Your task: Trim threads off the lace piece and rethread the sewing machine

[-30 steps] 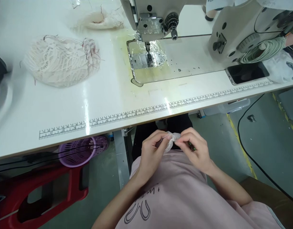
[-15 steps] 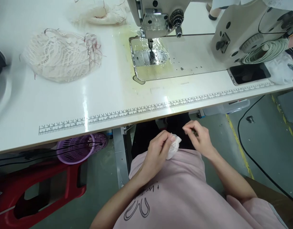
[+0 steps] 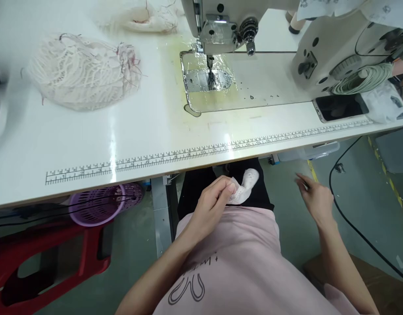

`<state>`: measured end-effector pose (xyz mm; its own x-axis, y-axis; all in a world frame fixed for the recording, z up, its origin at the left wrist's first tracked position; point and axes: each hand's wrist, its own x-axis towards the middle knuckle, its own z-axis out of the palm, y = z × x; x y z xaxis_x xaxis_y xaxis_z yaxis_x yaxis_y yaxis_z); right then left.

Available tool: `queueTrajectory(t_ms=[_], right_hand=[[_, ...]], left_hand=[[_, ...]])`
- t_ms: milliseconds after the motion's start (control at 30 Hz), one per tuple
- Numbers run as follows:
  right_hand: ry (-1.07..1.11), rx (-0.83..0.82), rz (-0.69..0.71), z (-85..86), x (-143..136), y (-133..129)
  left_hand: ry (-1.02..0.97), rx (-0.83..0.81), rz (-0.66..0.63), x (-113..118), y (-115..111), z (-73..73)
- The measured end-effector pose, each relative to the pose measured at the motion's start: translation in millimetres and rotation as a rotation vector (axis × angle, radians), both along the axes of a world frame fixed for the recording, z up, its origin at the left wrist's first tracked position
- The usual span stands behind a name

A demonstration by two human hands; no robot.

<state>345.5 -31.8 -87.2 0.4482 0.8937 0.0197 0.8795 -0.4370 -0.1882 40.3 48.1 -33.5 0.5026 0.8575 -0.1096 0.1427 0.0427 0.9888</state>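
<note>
My left hand (image 3: 214, 201) pinches one end of a small white lace piece (image 3: 244, 188), which curls out to the right over my lap. Off to the right, above the floor, my right hand (image 3: 315, 197) is held away from the lace with its fingers drawn together; whether anything thin is between them I cannot make out. A pile of white lace (image 3: 86, 74) with dark and red threads lies on the table's left part. Behind it sits another white fabric piece (image 3: 152, 19).
The sewing machine (image 3: 217, 35) stands over the white table (image 3: 149, 131), whose front edge bears a printed ruler. A phone (image 3: 341, 107) and a green cord coil (image 3: 364, 78) lie right. Below left are a purple basket (image 3: 96, 210) and a red stool (image 3: 86, 258).
My right hand has moved well to the right, away from the lace. The lace in my left hand now extends further out and curls upward. The view has shifted slightly.
</note>
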Motion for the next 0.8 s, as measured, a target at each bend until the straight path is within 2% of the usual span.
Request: queueTrajectory(t_ms=[67,133,200,300,367,433,533,700,800], right_hand=[[0.227,0.047,0.002,6.6,-12,3],[0.536,0.185,0.107,19.2,-37,15],[0.89,0.233,0.163,31.6,-65,33],[1.38,0.031,0.296,37.4,-99,58],[1.652,-0.176,0.38,31.5,-112,69],[1.83,-0.312,0.405,23.2,-117,75],[1.857,-0.294,0.375,17.1,-116,74],[1.75,-0.059,0.25,23.2,-113,66],[1.681,0.125,0.256,25.3,-112,63]], left_hand=[[-0.02,-0.006,-0.029,2,2,0.6],[-0.028,0.005,-0.049,4,3,1.4],[-0.018,0.025,-0.067,5,3,2.9],[0.002,0.057,-0.086,5,4,7.0],[0.004,0.068,-0.092,2,5,10.4],[0.017,0.072,-0.09,-2,7,13.4],[0.074,0.094,-0.058,-10,9,15.9],[0.159,0.14,-0.062,-23,9,11.2],[0.173,0.186,-0.038,-25,6,5.7]])
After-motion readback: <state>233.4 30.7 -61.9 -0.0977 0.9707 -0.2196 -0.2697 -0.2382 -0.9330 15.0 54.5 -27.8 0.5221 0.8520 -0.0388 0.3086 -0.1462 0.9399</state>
